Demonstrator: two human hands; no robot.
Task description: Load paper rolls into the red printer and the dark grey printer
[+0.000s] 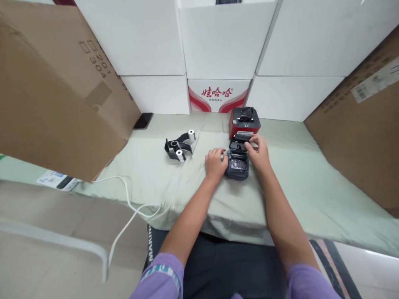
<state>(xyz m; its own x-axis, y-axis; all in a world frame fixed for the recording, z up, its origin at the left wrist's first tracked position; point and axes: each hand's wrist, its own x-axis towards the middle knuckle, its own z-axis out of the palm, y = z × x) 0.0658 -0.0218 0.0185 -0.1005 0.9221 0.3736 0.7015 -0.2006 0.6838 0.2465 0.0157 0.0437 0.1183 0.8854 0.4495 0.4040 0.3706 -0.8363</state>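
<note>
A small dark grey portable printer (237,166) lies on the cloth-covered table with its lid (239,143) swung up toward the back; a shiny dark strip shows in its bay. My left hand (215,162) is closed against the printer's left side, fingers curled and thumb on its edge. With thumb and fingertips, my right hand (258,151) pinches the right side of the raised lid. Right behind the lid stands a red and black boxy device (245,120) with dark material on top. To the left are small white-ended rolls (180,155) with loose black strips (171,146).
A phone (143,121) lies at the back left. Large cardboard boxes (62,83) (368,124) flank the table, and white boxes (218,41) are stacked behind it. A white cable (127,191) hangs over the front left edge, above a pale metal bar (62,241).
</note>
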